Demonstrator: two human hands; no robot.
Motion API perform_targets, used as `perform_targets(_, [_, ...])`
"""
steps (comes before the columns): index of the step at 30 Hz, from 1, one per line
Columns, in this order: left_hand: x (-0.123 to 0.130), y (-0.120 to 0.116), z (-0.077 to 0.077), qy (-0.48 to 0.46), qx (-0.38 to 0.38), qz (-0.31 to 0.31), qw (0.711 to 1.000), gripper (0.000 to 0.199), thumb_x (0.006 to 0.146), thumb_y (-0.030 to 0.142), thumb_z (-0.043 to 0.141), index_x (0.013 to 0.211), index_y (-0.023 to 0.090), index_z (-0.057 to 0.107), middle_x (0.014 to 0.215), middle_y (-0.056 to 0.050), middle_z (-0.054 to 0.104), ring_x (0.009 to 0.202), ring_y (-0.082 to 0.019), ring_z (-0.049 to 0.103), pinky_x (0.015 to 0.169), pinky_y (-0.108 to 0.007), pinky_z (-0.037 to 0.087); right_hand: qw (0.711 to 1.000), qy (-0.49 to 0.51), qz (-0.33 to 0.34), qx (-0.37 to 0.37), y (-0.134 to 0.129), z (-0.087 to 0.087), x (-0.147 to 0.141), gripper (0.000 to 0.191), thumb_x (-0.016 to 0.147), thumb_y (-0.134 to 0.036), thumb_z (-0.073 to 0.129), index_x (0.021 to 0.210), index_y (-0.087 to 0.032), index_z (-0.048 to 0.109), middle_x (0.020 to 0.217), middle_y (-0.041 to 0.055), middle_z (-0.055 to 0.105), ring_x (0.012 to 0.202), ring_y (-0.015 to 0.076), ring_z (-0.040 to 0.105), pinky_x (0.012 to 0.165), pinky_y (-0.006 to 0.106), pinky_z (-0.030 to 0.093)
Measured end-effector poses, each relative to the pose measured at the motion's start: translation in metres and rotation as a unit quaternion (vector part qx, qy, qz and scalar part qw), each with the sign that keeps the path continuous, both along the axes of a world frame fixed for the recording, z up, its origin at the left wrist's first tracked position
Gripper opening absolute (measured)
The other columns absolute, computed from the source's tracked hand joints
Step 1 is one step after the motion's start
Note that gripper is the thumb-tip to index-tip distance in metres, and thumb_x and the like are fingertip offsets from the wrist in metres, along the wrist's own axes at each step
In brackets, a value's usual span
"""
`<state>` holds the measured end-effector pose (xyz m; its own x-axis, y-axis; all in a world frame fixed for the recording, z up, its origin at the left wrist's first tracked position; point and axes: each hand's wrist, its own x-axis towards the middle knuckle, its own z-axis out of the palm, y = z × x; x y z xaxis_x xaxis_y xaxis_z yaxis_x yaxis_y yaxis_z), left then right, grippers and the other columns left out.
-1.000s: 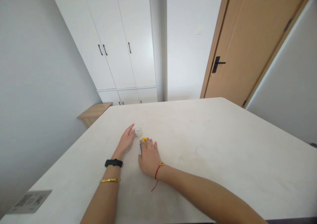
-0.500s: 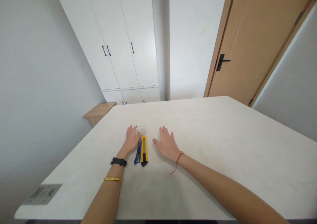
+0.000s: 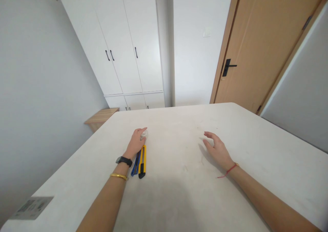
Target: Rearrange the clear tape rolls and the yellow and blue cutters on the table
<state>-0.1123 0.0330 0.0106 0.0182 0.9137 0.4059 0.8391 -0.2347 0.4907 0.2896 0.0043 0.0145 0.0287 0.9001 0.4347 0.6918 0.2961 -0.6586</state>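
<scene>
My left hand (image 3: 135,143) is at the tape roll (image 3: 144,134), its fingers and thumb around the roll's left side. The roll is pale and partly hidden by the fingers. Just below that hand lie a yellow utility knife (image 3: 143,160) with a black end and, to its left, a blue utility knife (image 3: 136,163), partly under the hand. My right hand (image 3: 216,150) is over the right half of the table, its fingers apart and nothing in them.
The white table (image 3: 174,191) fills the foreground, with a printed label (image 3: 33,208) at its near left corner. Beyond stand a white wardrobe (image 3: 112,37), a small wooden cabinet (image 3: 102,116) and a wooden door (image 3: 269,47).
My right hand has moved right, away from the knives. My left hand has closed around the tape roll. The knives and the roll appear slightly further left in view.
</scene>
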Motion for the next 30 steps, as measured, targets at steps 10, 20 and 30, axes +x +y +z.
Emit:
perform_targets(10, [-0.002, 0.018, -0.009, -0.011, -0.022, 0.006, 1.000, 0.073, 0.069, 0.015, 0.054, 0.140, 0.012, 0.041, 0.132, -0.014, 0.051, 0.126, -0.026, 0.047, 0.109, -0.042, 0.034, 1.000, 0.021, 0.020, -0.013, -0.007, -0.004, -0.001, 0.041, 0.084, -0.038, 0.048, 0.118, -0.017, 0.056, 0.117, 0.0135, 0.065, 0.108, 0.0256, 0.061, 0.090, 0.043, 0.049])
perform_targets(20, [-0.028, -0.002, -0.013, -0.084, -0.007, 0.067, 0.994, 0.079, 0.069, 0.028, 0.064, 0.141, 0.014, 0.034, 0.143, -0.019, 0.039, 0.133, -0.032, 0.039, 0.109, -0.049, 0.033, 0.999, 0.029, 0.030, -0.020, -0.008, -0.001, -0.003, 0.038, 0.083, -0.039, 0.048, 0.116, -0.020, 0.056, 0.115, 0.0120, 0.065, 0.103, 0.0250, 0.062, 0.088, 0.042, 0.050])
perform_targets(30, [0.014, -0.068, -0.018, 0.120, -0.103, 0.191, 0.969, 0.067, 0.077, 0.053, 0.049, 0.118, 0.000, 0.049, 0.128, -0.033, 0.047, 0.128, -0.044, 0.041, 0.103, -0.056, 0.033, 0.999, 0.015, 0.038, -0.036, -0.008, -0.003, -0.001, 0.037, 0.083, -0.039, 0.050, 0.112, -0.019, 0.059, 0.115, 0.0120, 0.065, 0.102, 0.0246, 0.063, 0.092, 0.042, 0.049])
